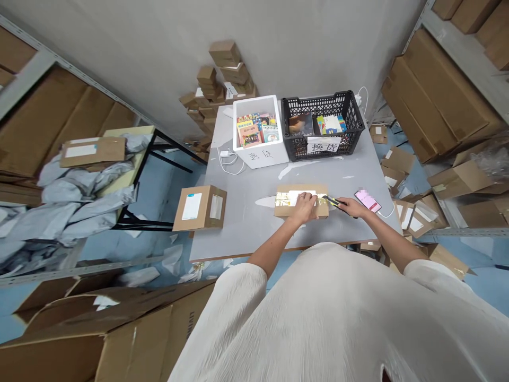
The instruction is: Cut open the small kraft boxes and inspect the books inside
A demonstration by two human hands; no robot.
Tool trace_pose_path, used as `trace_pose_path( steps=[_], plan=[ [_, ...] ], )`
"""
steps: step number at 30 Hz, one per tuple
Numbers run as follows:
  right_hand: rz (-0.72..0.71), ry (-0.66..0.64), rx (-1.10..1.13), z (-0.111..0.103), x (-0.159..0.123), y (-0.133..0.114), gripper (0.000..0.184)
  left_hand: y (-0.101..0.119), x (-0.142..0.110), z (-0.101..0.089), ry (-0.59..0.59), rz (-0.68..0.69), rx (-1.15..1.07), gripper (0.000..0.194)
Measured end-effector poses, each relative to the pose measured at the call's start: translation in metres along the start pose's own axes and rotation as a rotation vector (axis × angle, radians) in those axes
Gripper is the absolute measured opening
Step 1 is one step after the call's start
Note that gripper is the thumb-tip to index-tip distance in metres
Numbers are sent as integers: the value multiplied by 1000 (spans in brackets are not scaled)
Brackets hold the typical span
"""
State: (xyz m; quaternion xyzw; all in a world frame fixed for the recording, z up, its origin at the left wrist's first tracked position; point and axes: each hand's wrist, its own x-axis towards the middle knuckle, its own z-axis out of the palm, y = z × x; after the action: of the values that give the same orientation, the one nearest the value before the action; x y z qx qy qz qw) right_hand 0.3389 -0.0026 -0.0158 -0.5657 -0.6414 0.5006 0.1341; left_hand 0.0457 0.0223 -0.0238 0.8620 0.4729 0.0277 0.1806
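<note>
A small taped cardboard box [290,192] with a white label lies on the grey table [254,228] in front of me. My left hand [304,207] rests on top of the box, fingers pressed down on it. My right hand [350,207] is closed on a yellow and black utility knife [332,200], whose tip points at the box's right end. A pink phone [368,200] lies just right of that hand, with a white cable attached.
A second labelled box [200,207] sits at the table's left edge. At the back stand a white foam bin [259,132] and a black crate [322,124], both holding books. Cardboard boxes fill the shelves, floor and wall corner; grey bags [79,196] pile at left.
</note>
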Motion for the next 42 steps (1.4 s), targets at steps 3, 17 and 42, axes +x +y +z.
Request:
trace_pose_path(
  steps=[3, 17, 42],
  plan=[
    [-4, -5, 16, 3, 1, -2, 38, -1, 0, 0, 0, 6, -3, 79],
    [16, -101, 51, -10, -13, 12, 46, -2, 0, 2, 16, 25, -2, 84],
    [43, -81, 30, -8, 5, 6, 41, 11, 4, -13, -152, -14, 65, 89]
  ],
)
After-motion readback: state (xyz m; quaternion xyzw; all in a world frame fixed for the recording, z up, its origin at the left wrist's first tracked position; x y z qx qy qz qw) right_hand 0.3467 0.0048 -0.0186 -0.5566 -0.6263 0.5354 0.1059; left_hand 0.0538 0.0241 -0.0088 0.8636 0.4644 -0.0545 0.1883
